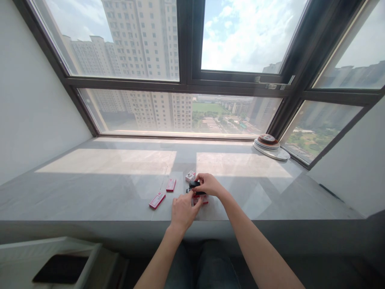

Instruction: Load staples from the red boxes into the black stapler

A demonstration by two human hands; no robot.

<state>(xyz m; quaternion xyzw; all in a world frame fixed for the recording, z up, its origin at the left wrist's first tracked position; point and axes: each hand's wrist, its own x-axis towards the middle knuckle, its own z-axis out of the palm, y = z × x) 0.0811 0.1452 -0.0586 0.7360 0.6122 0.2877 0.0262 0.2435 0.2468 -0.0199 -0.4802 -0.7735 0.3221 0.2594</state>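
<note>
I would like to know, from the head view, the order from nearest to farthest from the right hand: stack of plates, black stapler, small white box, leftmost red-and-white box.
1. Black stapler, in the right hand
2. Small white box, just left
3. Leftmost red-and-white box, farther left
4. Stack of plates, right, by the window

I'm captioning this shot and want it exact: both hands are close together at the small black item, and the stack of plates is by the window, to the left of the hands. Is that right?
Not quite: in the head view, the stack of plates is by the window, to the right of the left hand and right hand, which are close together at the small black item.
</note>
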